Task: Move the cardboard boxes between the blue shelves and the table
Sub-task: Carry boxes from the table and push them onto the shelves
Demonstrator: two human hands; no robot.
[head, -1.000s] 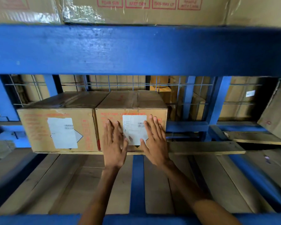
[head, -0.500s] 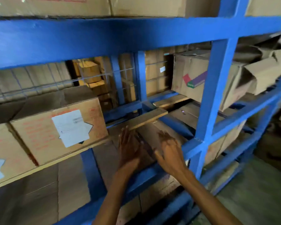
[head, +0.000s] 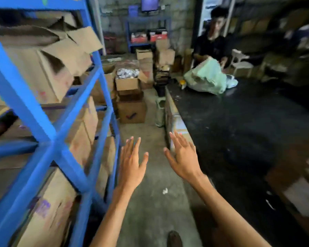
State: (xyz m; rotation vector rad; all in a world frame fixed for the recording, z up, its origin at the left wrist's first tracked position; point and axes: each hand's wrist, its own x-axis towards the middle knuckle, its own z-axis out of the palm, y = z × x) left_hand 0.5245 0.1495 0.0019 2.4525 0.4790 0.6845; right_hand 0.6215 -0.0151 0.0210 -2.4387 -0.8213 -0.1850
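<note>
Left of the fingers stand the blue shelves (head: 48, 136), their levels packed with cardboard boxes (head: 48, 72), some with flaps torn open. The left hand (head: 131, 164) is raised over the concrete floor (head: 150, 207), just beside the shelves, fingers (head: 136, 147) straight and slightly spread, holding nothing. Beyond the fingertips are stacked boxes (head: 131, 113) on the floor. The right hand (head: 185, 158), near the left, also has spread fingers and is empty. Right of them lies the table (head: 239, 132), with a green bag (head: 204, 80) and a person (head: 211, 45) at its far end.
</note>
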